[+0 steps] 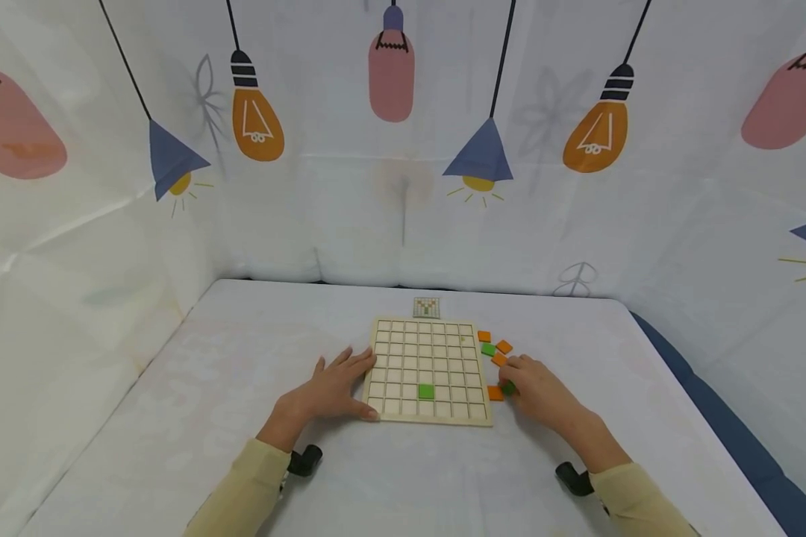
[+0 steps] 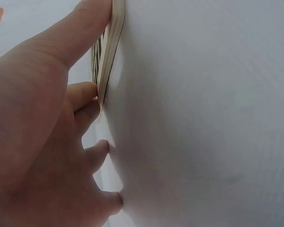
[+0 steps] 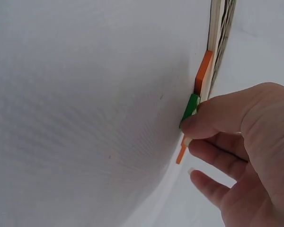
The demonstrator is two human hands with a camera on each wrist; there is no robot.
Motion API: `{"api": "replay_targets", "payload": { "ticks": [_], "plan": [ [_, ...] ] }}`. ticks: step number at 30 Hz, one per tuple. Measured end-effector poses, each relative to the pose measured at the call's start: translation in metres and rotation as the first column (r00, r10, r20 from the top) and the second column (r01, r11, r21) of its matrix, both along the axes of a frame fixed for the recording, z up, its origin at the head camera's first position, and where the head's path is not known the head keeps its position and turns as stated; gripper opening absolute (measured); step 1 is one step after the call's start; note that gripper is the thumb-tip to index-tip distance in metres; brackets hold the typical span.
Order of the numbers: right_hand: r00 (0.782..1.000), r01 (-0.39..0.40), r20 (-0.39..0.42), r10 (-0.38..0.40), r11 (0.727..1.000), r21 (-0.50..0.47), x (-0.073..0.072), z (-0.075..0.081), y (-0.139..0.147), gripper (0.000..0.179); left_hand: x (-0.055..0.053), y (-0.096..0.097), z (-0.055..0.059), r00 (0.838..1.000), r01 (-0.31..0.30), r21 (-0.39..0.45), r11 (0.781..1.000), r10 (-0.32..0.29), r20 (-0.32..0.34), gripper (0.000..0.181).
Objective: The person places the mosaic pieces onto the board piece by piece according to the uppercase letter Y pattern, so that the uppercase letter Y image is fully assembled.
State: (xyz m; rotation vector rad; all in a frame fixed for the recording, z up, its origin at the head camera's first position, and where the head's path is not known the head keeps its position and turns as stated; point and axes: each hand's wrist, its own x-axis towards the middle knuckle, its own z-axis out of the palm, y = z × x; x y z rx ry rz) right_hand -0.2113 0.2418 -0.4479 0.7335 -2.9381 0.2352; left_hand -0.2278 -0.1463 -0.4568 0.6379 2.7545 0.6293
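A wooden grid board (image 1: pixel 368 406) lies flat on the white table, one green tile (image 1: pixel 426 391) set in a cell of its lower part. My left hand (image 1: pixel 325 388) spreads along the board's left edge, fingers fairly straight, with the thumb at the near left corner. In the left wrist view, the thumb and some fingers touch the board's side (image 2: pixel 111 52). On the right of the board, my right hand (image 1: pixel 540 388) pinches a green tile (image 3: pixel 190 108) by the thumb, low at the tabletop. An orange tile (image 1: pixel 495 393) lies between that hand and the board.
Beyond my right fingers lie several loose orange tiles (image 1: pixel 504 346) and another green tile (image 1: pixel 488 349). A small pattern card (image 1: pixel 426 307) sits at the board's far edge. White sheets with printed lamps hang behind the table.
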Motion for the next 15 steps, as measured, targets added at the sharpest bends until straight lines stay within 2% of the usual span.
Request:
{"api": "replay_targets", "payload": {
  "ticks": [9,15],
  "plan": [
    [0.996,0.054,0.069,-0.054,0.999,0.009,-0.0026,0.0021,-0.0020,0.023,0.0008,-0.0005,-0.0017,1.000,-0.001,-0.003,1.000,0.001,-0.005,0.108],
    [0.994,0.089,0.059,-0.090,0.996,0.015,-0.0009,0.0085,-0.0043,0.020,0.0007,0.0001,0.0005,1.000,-0.005,0.011,1.000,0.005,-0.007,0.107]
  ]
}}
